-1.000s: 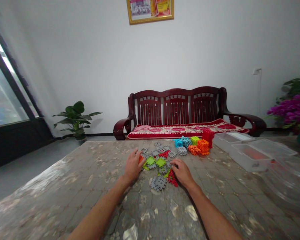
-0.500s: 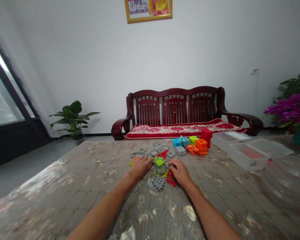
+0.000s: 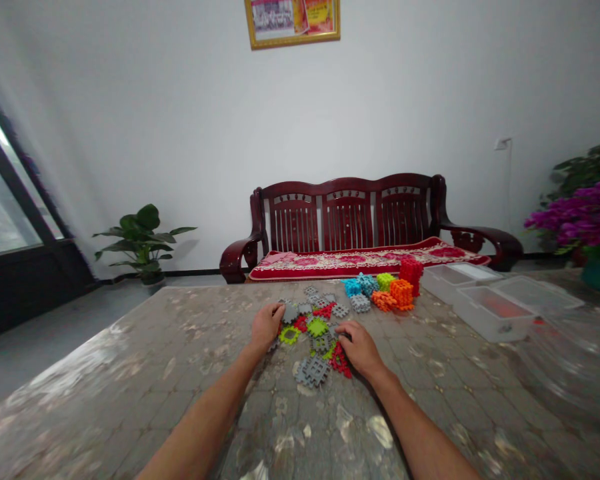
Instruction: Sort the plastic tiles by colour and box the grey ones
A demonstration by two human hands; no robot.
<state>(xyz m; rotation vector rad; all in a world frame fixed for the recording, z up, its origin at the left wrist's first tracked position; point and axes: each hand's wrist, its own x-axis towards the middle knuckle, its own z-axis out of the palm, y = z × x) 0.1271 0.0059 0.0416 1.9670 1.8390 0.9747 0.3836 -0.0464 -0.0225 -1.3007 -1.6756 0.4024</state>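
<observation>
Beside flat pieces (image 3: 317, 327) stand stacks (image 3: 385, 282) and a seemingly open box (image 3: 480, 321).

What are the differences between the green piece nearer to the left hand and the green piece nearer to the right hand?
Middle: the left green piece looks open, like a frame, while the right green piece looks solid.
Place: the left green piece lies slightly lower in the picture than the right green piece.
Shared: both are bright green with toothed edges.
</observation>
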